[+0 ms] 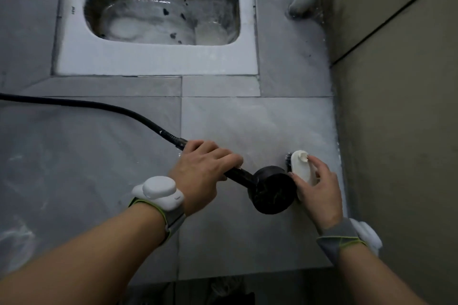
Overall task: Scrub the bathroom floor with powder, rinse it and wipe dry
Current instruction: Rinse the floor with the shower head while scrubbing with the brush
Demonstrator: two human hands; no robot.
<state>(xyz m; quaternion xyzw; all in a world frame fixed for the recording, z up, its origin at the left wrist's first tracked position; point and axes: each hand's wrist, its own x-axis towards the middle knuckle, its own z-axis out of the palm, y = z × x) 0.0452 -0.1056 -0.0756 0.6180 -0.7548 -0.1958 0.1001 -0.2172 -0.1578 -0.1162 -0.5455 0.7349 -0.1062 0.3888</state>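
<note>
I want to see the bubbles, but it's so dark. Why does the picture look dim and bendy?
Head view: the light is dim and the floor greyish; glare glints on the wet squat pan; the wide lens bends the wall edge; the left hand and right hand look slightly soft.

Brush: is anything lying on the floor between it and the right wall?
Nothing visible does. The brush, under the right hand, sits on wet floor, with bare tile up to the wall. The shower head is on its other side.
</note>
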